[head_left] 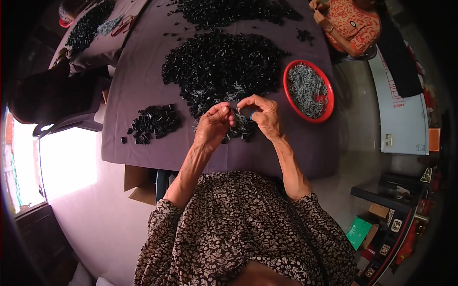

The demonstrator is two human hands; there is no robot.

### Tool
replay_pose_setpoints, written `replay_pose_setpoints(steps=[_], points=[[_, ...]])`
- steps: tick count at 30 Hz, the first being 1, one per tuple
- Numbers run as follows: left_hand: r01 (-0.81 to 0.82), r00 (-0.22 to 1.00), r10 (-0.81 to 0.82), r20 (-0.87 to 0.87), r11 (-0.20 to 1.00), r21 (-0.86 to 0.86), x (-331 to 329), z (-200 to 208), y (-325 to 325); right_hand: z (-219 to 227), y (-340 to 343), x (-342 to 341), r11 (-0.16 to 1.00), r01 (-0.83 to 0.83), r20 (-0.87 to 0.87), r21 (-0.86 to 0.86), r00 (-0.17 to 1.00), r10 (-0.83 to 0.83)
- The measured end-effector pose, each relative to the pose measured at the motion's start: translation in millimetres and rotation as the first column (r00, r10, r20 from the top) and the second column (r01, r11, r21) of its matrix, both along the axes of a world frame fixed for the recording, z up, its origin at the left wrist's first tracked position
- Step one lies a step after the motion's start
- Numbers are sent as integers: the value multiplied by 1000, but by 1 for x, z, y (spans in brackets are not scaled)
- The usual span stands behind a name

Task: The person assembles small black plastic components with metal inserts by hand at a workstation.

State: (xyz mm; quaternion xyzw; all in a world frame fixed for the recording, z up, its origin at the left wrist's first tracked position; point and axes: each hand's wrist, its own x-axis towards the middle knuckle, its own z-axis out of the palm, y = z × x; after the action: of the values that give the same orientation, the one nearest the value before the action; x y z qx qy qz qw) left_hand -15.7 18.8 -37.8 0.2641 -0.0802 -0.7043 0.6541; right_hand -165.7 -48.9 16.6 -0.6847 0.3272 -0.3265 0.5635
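Note:
Both hands meet over the near edge of a large heap of small black plastic pieces (224, 62). My left hand (213, 126) is closed, its thumb and fingers pinching a small dark piece (233, 106). Close beside it, my right hand (265, 118) also pinches with thumb and forefinger, but what lies between those fingertips is too small to make out. Thin grey screw-like pins (238, 90) are scattered on the heap just beyond and below the fingers. A smaller pile of black pieces (153, 124) lies left of my left hand.
A red oval basin (329, 112) of grey pins stands at the right on the purple-grey tablecloth (138, 86). More black pieces (219, 12) lie farther back. A person in an orange patterned top (352, 26) sits at the far right. An open cardboard box (140, 193) is below the table's near edge.

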Motion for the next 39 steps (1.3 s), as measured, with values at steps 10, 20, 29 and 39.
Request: replay_pose_setpoints(steps=[10, 20, 29, 39], points=[[-41, 999, 41, 5, 998, 39, -4, 12, 4, 10, 1, 11, 998, 10, -93, -68, 996, -16], [-66, 986, 75, 150, 996, -60, -7, 11, 5, 14, 4, 11, 967, 25, -174, -255, 982, -71], [-17, 884, 42, 466, 998, -59, -10, 22, 5, 23, -1, 9, 923, -72, -228, -377, 973, -17], [38, 822, -4, 570, 998, -49, -14, 14, 10, 9, 4, 3, 833, -214, -272, -511, 959, 79]])
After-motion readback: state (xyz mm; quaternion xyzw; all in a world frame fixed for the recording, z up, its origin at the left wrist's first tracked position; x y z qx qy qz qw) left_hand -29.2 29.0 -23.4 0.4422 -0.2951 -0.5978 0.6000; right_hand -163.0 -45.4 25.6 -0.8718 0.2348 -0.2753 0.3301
